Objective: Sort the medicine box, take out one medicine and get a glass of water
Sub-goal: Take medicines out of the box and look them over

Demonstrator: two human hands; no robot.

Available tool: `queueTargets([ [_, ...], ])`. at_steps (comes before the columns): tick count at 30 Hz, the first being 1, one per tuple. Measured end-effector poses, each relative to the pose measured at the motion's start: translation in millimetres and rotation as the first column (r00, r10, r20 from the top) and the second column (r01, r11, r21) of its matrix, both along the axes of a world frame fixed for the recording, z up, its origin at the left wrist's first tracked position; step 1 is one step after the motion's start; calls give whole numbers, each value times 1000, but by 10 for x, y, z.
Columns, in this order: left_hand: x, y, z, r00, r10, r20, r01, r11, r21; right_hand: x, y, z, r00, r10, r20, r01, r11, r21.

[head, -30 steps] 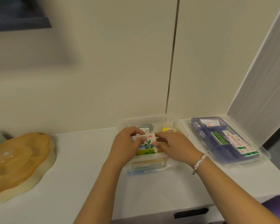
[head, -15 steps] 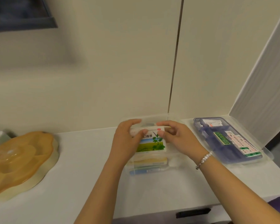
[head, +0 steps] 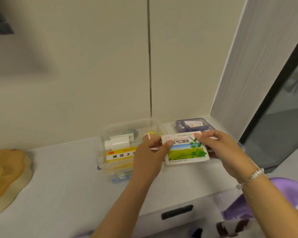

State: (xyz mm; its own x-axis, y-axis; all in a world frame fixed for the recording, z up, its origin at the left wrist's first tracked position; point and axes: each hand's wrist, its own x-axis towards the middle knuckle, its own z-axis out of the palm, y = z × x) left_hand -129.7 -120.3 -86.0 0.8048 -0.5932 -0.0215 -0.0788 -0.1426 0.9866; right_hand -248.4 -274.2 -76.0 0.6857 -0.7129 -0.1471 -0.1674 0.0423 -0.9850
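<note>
Seen from above, a person's two bare hands hold one flat medicine carton [head: 186,148] between them, above a pale counter [head: 62,182]. The left hand [head: 149,157] is curled closed on the carton's left edge, thumb pressed on its printed face. The right hand [head: 222,150] pinches the carton's upper right corner, fingertips on top and the other fingers bent behind it. The carton shows a green field, leaves and dark characters, and tilts slightly toward the viewer. Just beyond and left of the left hand sits the clear medicine box [head: 101,152], open, holding a yellow-labelled carton [head: 120,155] and a white bottle [head: 118,142]. Behind the right hand lies a bluish plastic tray [head: 187,124] of packets. A pearl bracelet [head: 250,176] circles the right wrist. Far left of the left hand rests an orange lobed dish [head: 5,170].
</note>
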Motion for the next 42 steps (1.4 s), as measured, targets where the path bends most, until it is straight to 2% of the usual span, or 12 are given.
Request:
queueTargets([
  [8,-487,-204,-357,988,-151,-29,153,980,127,-453,-281,-178,941,100,-322,-101,995,12],
  [15,-491,-359,-731,976,-50,-212,101,966,238,-363,-270,-553,838,26,-545,-115,985,-129],
  [18,-481,-424,-841,980,-31,-194,87,955,282,-308,-296,-659,802,-10,-597,-135,971,-196],
  [23,-464,-482,-896,991,-49,-121,86,944,319,-283,-347,-738,760,6,-650,-192,957,-215],
  [28,-435,-474,-840,988,-84,-128,119,946,302,-292,-365,-659,782,24,-623,-212,950,-229],
  [31,-412,-429,-740,995,-97,12,88,944,317,-306,-329,-530,852,-28,-523,-129,957,-260],
  [35,-364,-313,-476,980,-97,175,61,978,198,-265,-190,-298,953,-50,-300,-37,960,-276],
  [40,-121,-78,-169,896,8,443,-23,999,30,-24,77,-137,993,27,-119,-61,955,-290],
  [42,17,5,-109,861,48,507,-54,999,-3,118,172,-130,994,68,-82,-88,958,-274],
])
